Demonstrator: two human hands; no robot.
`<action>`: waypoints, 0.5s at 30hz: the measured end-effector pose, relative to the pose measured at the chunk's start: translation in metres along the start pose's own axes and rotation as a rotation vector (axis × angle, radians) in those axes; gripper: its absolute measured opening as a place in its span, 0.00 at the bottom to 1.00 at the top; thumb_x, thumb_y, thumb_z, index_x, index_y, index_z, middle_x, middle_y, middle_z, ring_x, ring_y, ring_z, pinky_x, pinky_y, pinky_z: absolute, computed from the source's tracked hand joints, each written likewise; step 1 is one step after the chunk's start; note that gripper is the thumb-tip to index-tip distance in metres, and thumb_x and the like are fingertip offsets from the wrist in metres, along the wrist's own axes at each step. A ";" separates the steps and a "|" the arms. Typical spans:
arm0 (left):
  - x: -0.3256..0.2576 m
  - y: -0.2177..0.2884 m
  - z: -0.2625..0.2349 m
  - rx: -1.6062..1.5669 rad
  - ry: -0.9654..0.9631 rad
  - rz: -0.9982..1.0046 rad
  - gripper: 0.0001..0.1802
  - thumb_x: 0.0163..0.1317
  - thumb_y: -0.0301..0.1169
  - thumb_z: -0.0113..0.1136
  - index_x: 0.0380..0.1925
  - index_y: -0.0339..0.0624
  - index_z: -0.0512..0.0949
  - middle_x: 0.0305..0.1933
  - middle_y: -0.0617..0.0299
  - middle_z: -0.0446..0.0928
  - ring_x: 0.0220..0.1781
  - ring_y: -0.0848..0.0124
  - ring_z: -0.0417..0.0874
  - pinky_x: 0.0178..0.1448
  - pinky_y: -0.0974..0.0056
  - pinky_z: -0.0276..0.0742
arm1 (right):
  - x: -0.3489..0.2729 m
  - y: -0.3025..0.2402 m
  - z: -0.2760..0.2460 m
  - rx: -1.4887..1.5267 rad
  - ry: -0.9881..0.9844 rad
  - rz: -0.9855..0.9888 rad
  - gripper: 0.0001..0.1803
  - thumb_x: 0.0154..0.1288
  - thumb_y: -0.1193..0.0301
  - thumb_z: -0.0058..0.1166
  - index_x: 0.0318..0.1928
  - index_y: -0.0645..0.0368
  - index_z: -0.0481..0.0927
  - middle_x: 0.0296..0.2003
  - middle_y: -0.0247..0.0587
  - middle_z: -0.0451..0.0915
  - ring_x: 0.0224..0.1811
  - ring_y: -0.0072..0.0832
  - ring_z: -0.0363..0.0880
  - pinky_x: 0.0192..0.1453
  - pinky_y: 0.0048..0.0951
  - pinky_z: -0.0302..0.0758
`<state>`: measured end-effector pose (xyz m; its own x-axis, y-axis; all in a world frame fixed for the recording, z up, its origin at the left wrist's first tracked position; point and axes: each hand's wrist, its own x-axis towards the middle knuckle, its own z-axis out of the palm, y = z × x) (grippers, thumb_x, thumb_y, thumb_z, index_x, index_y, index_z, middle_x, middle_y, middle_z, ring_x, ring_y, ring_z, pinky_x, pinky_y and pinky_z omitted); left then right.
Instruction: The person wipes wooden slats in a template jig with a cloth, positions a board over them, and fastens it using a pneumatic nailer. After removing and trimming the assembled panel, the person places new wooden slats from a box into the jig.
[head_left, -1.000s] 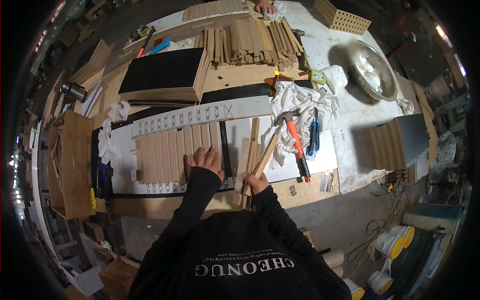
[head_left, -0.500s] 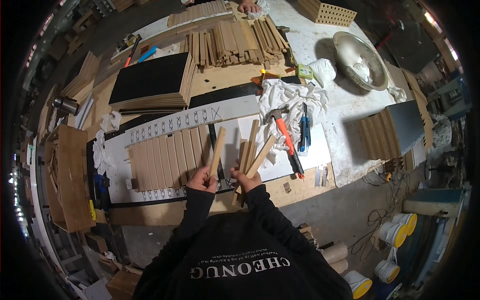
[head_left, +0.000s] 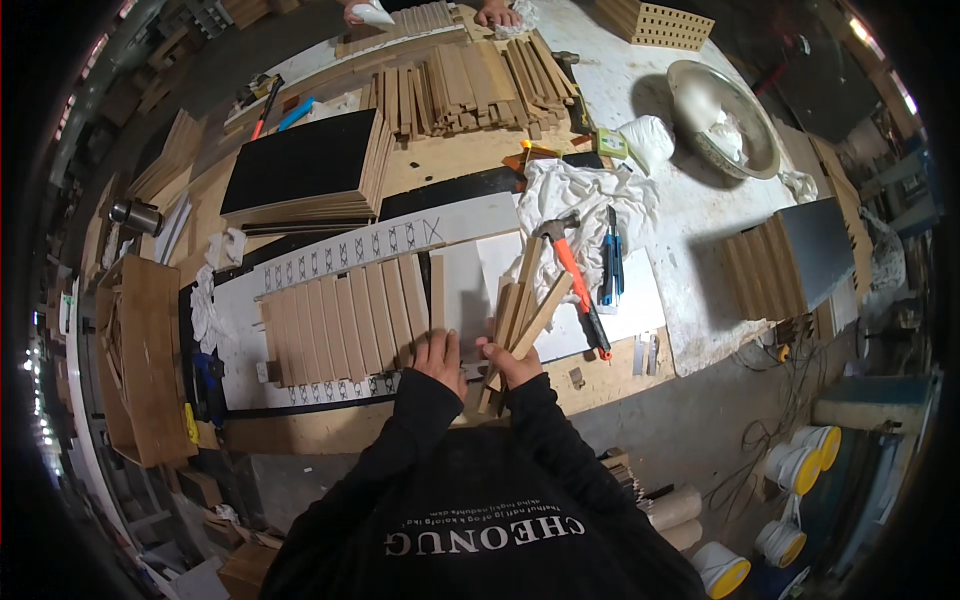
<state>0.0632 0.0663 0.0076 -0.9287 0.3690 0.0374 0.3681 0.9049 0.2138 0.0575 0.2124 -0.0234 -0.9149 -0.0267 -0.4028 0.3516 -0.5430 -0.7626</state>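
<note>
My left hand [head_left: 437, 353] presses its fingers on the near end of a thin wooden slat [head_left: 437, 292] laid beside a row of several slats [head_left: 340, 318] on a white board [head_left: 470, 280]. My right hand [head_left: 508, 364] grips a fanned bundle of wooden slats [head_left: 520, 310], held upright just right of the row. Both sleeves are black.
A hammer with an orange handle [head_left: 572, 270] and a blue tool [head_left: 611, 258] lie on white cloth [head_left: 580, 195] to the right. A black-topped slat stack [head_left: 300, 165] and loose slats [head_left: 460, 85] sit beyond. A metal bowl [head_left: 722, 120] is far right. Another person's hands [head_left: 495, 12] work at the far edge.
My left hand laid down the single slat it was holding and now presses it flat against the row. The bundle stays in my right hand.
</note>
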 end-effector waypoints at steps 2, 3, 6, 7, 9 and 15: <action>-0.002 -0.009 0.008 0.019 -0.075 0.002 0.30 0.44 0.26 0.54 0.52 0.29 0.63 0.59 0.45 0.57 0.59 0.53 0.59 0.61 0.57 0.58 | -0.003 -0.004 -0.003 -0.020 0.004 0.028 0.25 0.51 0.77 0.53 0.52 0.66 0.66 0.38 0.41 0.76 0.40 0.27 0.75 0.43 0.28 0.73; -0.003 -0.014 0.013 0.067 -0.075 0.052 0.26 0.48 0.25 0.50 0.51 0.29 0.64 0.59 0.45 0.57 0.59 0.53 0.60 0.59 0.57 0.61 | -0.004 -0.006 -0.004 -0.007 0.013 0.040 0.25 0.51 0.77 0.53 0.52 0.66 0.66 0.37 0.41 0.76 0.37 0.26 0.75 0.42 0.26 0.72; -0.011 -0.019 0.030 0.088 -0.057 0.107 0.22 0.51 0.23 0.45 0.50 0.29 0.65 0.59 0.44 0.57 0.58 0.52 0.61 0.58 0.57 0.63 | -0.008 -0.011 -0.005 0.009 0.026 0.059 0.25 0.51 0.77 0.53 0.52 0.66 0.65 0.35 0.40 0.77 0.35 0.24 0.74 0.41 0.23 0.71; -0.014 -0.019 0.034 0.061 -0.038 0.110 0.22 0.51 0.22 0.44 0.49 0.30 0.65 0.58 0.43 0.58 0.59 0.52 0.61 0.59 0.56 0.63 | -0.009 -0.012 -0.004 0.017 0.022 0.054 0.25 0.51 0.77 0.53 0.52 0.66 0.65 0.35 0.40 0.77 0.35 0.24 0.74 0.41 0.23 0.71; -0.013 -0.020 0.038 0.025 0.006 0.097 0.22 0.49 0.21 0.46 0.48 0.28 0.67 0.57 0.43 0.60 0.57 0.51 0.62 0.59 0.57 0.62 | -0.009 -0.014 -0.002 0.025 0.019 0.048 0.25 0.51 0.77 0.53 0.52 0.66 0.65 0.35 0.40 0.77 0.35 0.24 0.74 0.41 0.23 0.71; 0.005 -0.025 0.024 0.002 0.000 0.057 0.26 0.46 0.24 0.52 0.50 0.32 0.66 0.58 0.45 0.60 0.59 0.49 0.60 0.63 0.50 0.53 | -0.010 -0.013 -0.002 0.029 -0.009 0.085 0.24 0.52 0.76 0.54 0.51 0.66 0.66 0.35 0.39 0.77 0.35 0.24 0.74 0.39 0.24 0.72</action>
<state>0.0503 0.0507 -0.0213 -0.9063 0.4198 0.0496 0.4204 0.8830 0.2089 0.0622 0.2213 -0.0104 -0.8838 -0.0809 -0.4609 0.4223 -0.5622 -0.7111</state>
